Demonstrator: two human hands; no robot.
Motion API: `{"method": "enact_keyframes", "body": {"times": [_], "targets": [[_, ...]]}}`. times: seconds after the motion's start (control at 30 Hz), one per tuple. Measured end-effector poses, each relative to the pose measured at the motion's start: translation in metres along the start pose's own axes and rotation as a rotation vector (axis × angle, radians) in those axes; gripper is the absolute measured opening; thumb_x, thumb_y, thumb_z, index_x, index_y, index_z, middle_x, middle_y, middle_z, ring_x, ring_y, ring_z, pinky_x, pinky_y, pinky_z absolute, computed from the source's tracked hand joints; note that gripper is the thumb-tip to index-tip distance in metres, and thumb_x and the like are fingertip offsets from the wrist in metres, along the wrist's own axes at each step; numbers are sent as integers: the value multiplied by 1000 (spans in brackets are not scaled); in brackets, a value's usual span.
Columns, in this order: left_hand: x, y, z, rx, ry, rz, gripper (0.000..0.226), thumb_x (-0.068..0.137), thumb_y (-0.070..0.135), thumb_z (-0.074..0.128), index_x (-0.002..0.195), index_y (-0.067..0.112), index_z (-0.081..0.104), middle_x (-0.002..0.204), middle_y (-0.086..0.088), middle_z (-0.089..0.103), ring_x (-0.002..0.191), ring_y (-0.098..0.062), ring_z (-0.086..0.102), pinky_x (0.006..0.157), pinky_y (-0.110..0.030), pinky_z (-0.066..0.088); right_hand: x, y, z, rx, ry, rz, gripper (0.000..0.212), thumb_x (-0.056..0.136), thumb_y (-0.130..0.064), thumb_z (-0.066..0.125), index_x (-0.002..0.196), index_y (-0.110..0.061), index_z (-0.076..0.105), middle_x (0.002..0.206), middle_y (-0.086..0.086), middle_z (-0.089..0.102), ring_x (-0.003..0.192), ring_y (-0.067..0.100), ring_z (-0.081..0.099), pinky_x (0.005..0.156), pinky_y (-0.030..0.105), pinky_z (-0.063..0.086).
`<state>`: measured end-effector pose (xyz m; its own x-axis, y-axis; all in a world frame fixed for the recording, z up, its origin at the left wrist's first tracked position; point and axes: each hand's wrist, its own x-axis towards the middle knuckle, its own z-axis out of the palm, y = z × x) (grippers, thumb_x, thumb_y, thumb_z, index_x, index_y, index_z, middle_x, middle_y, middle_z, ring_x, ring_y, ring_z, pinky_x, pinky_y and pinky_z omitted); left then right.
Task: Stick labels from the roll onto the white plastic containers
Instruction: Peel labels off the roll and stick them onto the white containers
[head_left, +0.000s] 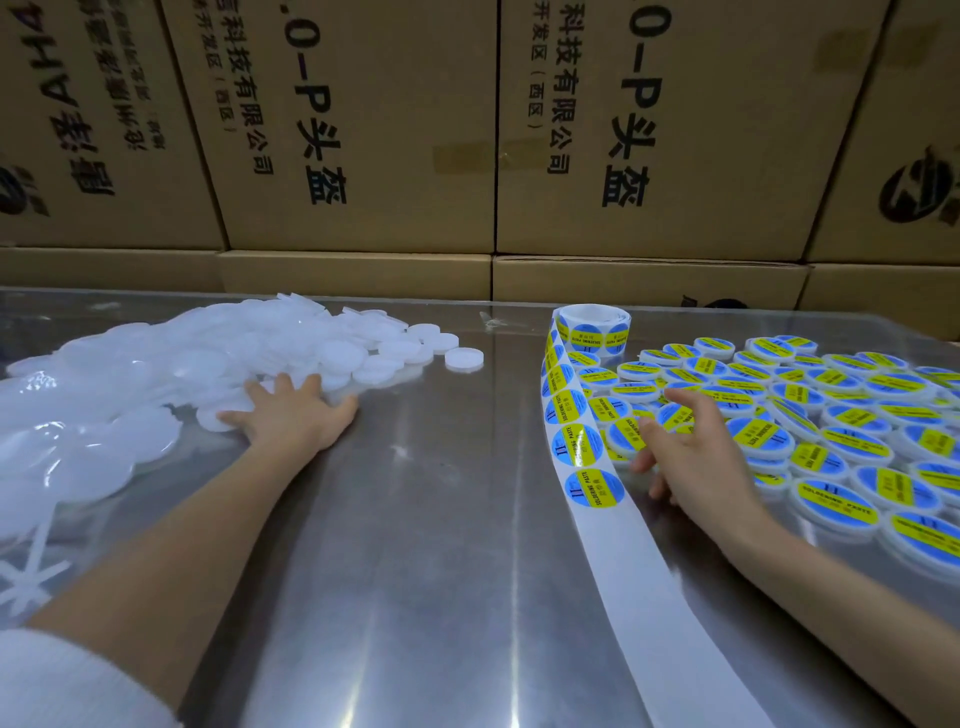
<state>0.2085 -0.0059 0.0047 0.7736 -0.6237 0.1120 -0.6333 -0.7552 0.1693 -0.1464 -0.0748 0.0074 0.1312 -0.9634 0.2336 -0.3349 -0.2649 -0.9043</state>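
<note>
A heap of plain white round plastic containers (218, 353) covers the left of the metal table (415, 519). My left hand (291, 410) lies flat on the heap's near edge, fingers spread over several containers, gripping none that I can see. The label roll (592, 325) stands at the table's middle back. Its white backing strip (623, 545) runs toward me with round blue-and-yellow labels (577, 445) on its far half. My right hand (696, 457) hovers with fingers apart just right of the strip, over the edge of the labelled containers (831, 415).
Stacked cardboard boxes (467, 130) with black print form a wall right behind the table. One white container (464, 358) lies apart from the heap. A white sleeve (67, 680) covers my left forearm at the bottom left.
</note>
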Motion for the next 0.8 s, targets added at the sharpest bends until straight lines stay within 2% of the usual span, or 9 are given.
{"method": "enact_keyframes", "body": {"times": [0.2,0.3,0.4,0.5,0.63,0.73,0.8], "targets": [[-23,11,-1,-30,35,132,54,87,63,32,127,30,46,143,-5,36,136,-37,19,102,-66,18,0,3,5,-116,-3,-117,31,92,-23,50,122,-24,42,59,-3,63,51,18,55,69,39,49],[-40,20,1,-51,58,200,49,88,60,34,125,31,49,141,-5,37,133,-35,22,101,-65,19,-1,4,5,-120,-9,-145,23,92,-21,50,114,-26,45,57,-3,61,52,17,54,68,39,47],[-60,34,3,-67,61,266,43,89,58,34,121,32,49,138,-3,38,131,-34,25,100,-64,20,-3,3,4,-155,-37,-173,10,91,-19,50,98,-27,54,55,3,60,50,19,52,64,37,48],[-81,51,5,-78,61,326,41,90,54,33,123,34,47,135,-3,39,126,-31,33,98,-62,22,-5,1,4,-226,-58,-210,17,89,-17,52,80,-30,58,57,5,62,57,24,56,61,36,47],[-108,73,9,-98,77,413,38,92,48,33,124,32,45,128,-2,42,119,-29,39,95,-56,26,-8,-2,5,-278,-93,-272,16,87,-19,57,78,-32,60,69,-7,64,71,15,64,66,36,49],[-124,85,12,-104,86,469,39,95,44,32,130,31,42,134,-1,41,122,-28,38,97,-54,26,-10,-3,3,-283,-122,-347,21,84,-17,62,76,-36,59,75,-16,65,65,10,58,64,32,48],[-131,91,13,-128,88,516,43,96,43,33,138,32,35,137,1,41,125,-27,37,99,-54,26,-12,-4,2,-322,-173,-399,23,83,-16,63,78,-38,58,80,-21,64,69,8,57,66,29,46]]}}
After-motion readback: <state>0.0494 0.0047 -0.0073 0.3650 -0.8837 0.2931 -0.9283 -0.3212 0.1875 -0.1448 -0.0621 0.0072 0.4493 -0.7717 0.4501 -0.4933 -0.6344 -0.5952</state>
